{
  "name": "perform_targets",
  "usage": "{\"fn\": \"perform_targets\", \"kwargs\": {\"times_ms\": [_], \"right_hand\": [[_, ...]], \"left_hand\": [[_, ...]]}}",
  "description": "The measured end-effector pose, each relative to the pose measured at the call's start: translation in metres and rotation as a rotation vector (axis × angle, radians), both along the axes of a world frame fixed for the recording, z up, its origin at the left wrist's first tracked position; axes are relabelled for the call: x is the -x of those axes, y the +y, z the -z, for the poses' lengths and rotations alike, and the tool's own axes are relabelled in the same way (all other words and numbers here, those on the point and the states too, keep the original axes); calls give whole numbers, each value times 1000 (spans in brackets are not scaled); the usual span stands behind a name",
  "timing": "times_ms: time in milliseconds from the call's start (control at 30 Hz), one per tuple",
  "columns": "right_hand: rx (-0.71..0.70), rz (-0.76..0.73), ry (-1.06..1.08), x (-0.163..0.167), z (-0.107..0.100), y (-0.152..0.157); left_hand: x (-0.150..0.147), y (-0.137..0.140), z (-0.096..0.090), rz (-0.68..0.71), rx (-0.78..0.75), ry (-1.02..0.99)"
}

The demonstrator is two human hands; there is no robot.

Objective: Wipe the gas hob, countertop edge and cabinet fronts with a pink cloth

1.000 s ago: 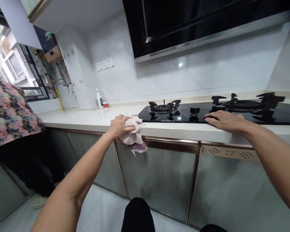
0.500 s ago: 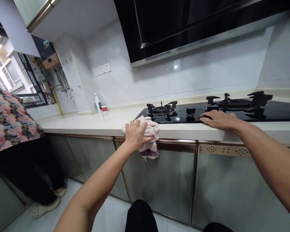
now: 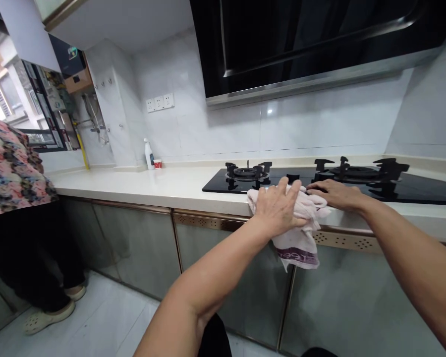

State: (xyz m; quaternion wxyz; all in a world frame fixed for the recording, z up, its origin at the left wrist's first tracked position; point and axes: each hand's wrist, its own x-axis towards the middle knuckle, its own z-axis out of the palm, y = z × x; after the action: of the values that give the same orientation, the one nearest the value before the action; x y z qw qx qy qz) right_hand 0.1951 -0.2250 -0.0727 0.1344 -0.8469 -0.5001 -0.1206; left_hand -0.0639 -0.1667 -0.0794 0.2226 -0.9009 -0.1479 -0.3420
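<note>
Grasping pale pink cloth (image 3: 307, 207) in left hand (image 3: 277, 206), with fingers spread over bunched top and thumb pressed across front. Draped over front edge of counter (image 3: 141, 186), just in front of black hob (image 3: 213, 186), with lower part hanging before cabinet doors (image 3: 141, 243) and purple lettered band (image 3: 297, 256) showing near hem. Resting right hand (image 3: 332, 193) palm down at front of hob, just beside cloth; released, with fingers slightly bent. Seen on hob: left burner (image 3: 247, 172), right burner (image 3: 359, 172) beyond right hand, black knob (image 3: 293, 177) between, partly hidden behind left hand. Set farther left near wall: white bottle (image 3: 148, 154), with red and white cup (image 3: 157, 163) just beside. Mounted higher: sockets (image 3: 159, 102), black range hood (image 3: 301, 49) over hob. Also visible far left: co-worker in floral top (image 3: 15, 173), dark trousers (image 3: 29, 253) and pale clogs (image 3: 48, 320).
</note>
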Motion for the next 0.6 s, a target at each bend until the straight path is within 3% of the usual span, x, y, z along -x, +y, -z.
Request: {"fn": "perform_targets", "kwargs": {"times_ms": [200,600], "right_hand": [[11,-3,14,3,-2,-3],[-7,8,35,7,-2,-1]], "left_hand": [[26,27,-7,-40,100,71],[191,159,-20,-432,276,-6]]}}
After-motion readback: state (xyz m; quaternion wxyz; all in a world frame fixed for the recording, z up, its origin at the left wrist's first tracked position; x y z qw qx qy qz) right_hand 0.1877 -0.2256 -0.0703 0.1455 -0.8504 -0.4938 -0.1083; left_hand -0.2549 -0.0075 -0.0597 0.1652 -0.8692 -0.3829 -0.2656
